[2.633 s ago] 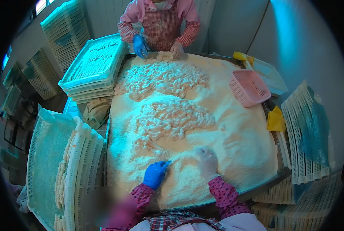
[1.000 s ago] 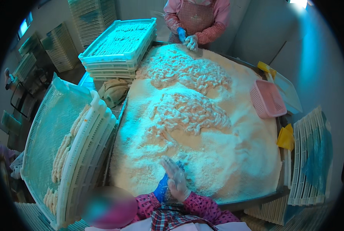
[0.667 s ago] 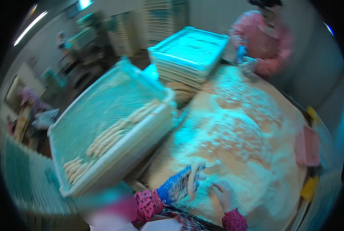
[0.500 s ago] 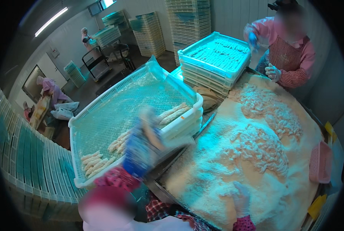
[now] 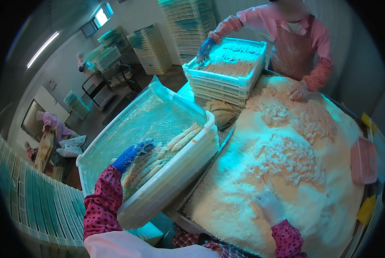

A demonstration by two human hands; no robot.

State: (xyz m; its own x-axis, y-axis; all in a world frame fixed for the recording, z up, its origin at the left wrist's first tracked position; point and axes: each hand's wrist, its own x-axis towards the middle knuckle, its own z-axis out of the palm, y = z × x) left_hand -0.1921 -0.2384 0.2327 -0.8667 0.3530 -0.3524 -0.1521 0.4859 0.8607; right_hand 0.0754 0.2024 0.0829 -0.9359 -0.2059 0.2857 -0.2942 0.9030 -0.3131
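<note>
A white slatted tray (image 5: 115, 124) lined with teal mesh lies on a stack at the left, holding a row of crumb-coated strips (image 5: 158, 161). My left hand (image 5: 134, 155), in a blue glove, is over the tray at the strips' far left ends, its fingers apart. To the right, my right hand (image 5: 268, 207), in a thin whitish glove, is low over the pale breadcrumbs (image 5: 227, 189). Its fingertips are partly hidden there, so their grip is unclear. Just beyond it is a heap of pale, crumb-dusted strips (image 5: 287, 159).
Across the table a co-worker (image 5: 293, 51) reaches into another stacked tray (image 5: 227, 79) of strips. A pink basket (image 5: 363, 161) stands at the table's right edge. Tall tray stacks (image 5: 151, 49) and a trolley (image 5: 100, 92) are behind; more trays (image 5: 33, 202) line the left.
The view has shifted. My left hand has moved left over the tray, and more strips show there. My right hand stays at the crumbs. The co-worker's blue-gloved hand has reached into the far tray.
</note>
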